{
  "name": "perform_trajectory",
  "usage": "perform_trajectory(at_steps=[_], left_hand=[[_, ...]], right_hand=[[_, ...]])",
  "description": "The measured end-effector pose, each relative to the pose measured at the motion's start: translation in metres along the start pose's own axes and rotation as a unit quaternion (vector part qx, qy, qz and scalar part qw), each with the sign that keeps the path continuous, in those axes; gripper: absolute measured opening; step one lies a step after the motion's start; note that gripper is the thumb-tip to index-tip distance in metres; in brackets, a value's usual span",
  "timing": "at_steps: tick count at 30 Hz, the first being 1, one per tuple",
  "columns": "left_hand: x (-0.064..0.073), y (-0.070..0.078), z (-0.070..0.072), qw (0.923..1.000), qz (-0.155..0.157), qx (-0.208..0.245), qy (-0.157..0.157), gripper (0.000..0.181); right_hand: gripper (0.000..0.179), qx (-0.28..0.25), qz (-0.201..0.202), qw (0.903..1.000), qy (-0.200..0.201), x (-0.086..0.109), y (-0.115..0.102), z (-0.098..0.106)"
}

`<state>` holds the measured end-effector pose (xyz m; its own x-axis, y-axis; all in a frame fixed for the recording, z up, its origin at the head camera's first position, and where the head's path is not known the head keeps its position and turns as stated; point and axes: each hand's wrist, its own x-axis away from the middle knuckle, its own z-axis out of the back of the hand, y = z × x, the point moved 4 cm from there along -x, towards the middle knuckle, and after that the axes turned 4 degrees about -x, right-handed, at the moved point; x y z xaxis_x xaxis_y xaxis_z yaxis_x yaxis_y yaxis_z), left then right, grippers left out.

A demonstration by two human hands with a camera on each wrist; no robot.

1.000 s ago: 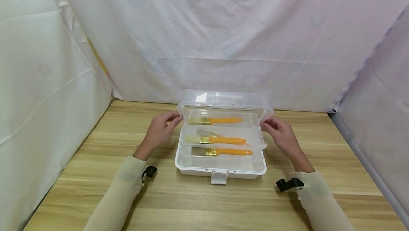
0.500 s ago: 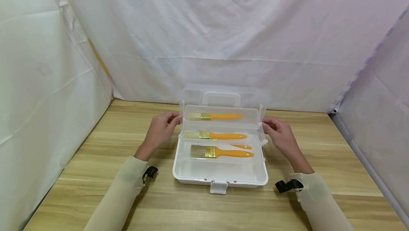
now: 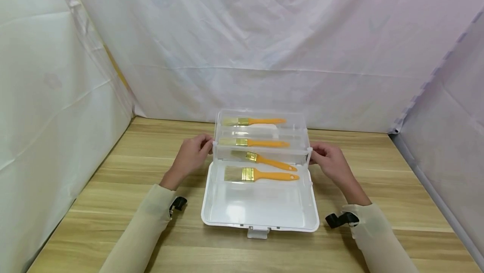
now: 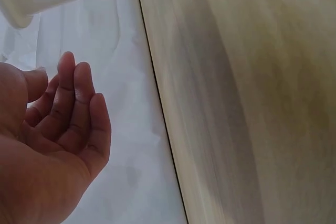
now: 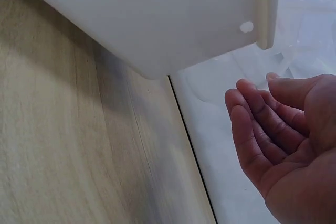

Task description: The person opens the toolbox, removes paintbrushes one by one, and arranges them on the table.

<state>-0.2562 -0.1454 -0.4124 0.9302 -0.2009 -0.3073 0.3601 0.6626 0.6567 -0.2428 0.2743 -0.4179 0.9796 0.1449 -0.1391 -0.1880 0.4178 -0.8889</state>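
Observation:
A white toolbox (image 3: 261,212) stands with its clear lid (image 3: 261,113) tipped back and its see-through trays fanned out rearward. Two paintbrushes with orange handles, an upper one (image 3: 264,121) and a lower one (image 3: 264,143), lie in the trays. Farther forward are a slanted paintbrush (image 3: 272,162) and a wider paintbrush (image 3: 272,175). At the lid's left side, my left hand (image 3: 194,151) pinches its edge. My right hand (image 3: 330,157) does the same on the right. Both wrist views show curled fingers beside the box; the exact contact is partly hidden.
The front latch (image 3: 258,233) hangs down over the wooden table (image 3: 242,256). White cloth (image 3: 264,33) rises behind the table and along both sides. Black wrist mounts sit on the left sleeve (image 3: 143,222) and the right sleeve (image 3: 382,231).
The lid has swung back from above the box, and the trays have spread rearward with their paintbrushes. The box base has shifted slightly toward me. Both hands have barely moved.

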Motion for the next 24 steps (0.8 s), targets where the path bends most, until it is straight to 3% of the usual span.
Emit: perform_trajectory(at_steps=[6, 15, 24], left_hand=[[0.0010, -0.0023, -0.0019, 0.9998, -0.001, -0.008, -0.018, 0.020], [0.0026, -0.0046, -0.0029, 0.9984, 0.029, -0.002, -0.048, 0.024], [0.0019, -0.0052, -0.0052, 0.9981, 0.034, 0.010, -0.051, 0.027]], right_hand=[[0.033, -0.018, -0.026, 0.9993, -0.020, 0.0009, 0.0018, -0.0018], [0.036, -0.027, -0.034, 0.9983, -0.039, 0.0017, 0.0029, -0.0025], [0.039, -0.043, -0.042, 0.9972, -0.044, 0.0018, 0.0035, -0.0028]])
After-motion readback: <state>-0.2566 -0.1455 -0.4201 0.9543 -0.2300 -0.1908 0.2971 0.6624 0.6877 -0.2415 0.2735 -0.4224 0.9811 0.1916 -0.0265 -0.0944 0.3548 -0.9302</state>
